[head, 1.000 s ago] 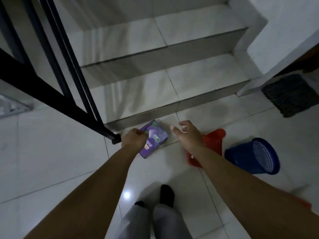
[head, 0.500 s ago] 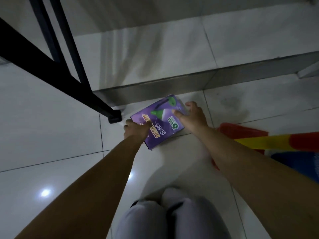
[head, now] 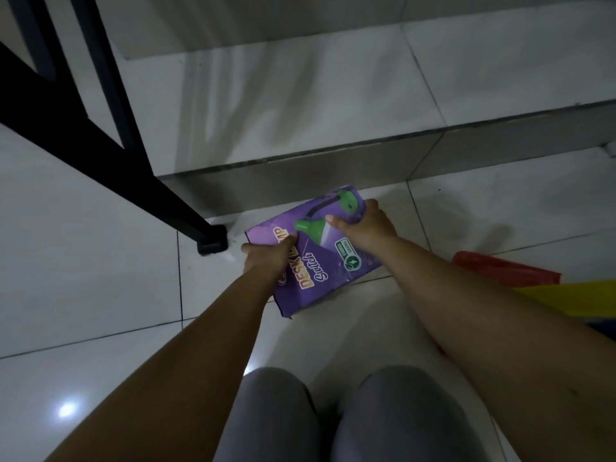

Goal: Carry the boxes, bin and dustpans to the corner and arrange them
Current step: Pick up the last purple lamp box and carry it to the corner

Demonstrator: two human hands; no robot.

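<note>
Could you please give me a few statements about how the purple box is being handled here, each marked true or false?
1. Both hands hold the purple desk-lamp box. True: the left hand has its grip on the box's left edge and the right hand on its far right end.
2. The box pictures a red lamp. False: the lamp on it is green.
3. The box lies on the first stair step. False: it is at the floor tiles, in front of the step's riser.
4. A black railing post stands left of the box. True.
5. A red dustpan lies to the right of the box. True.
</note>
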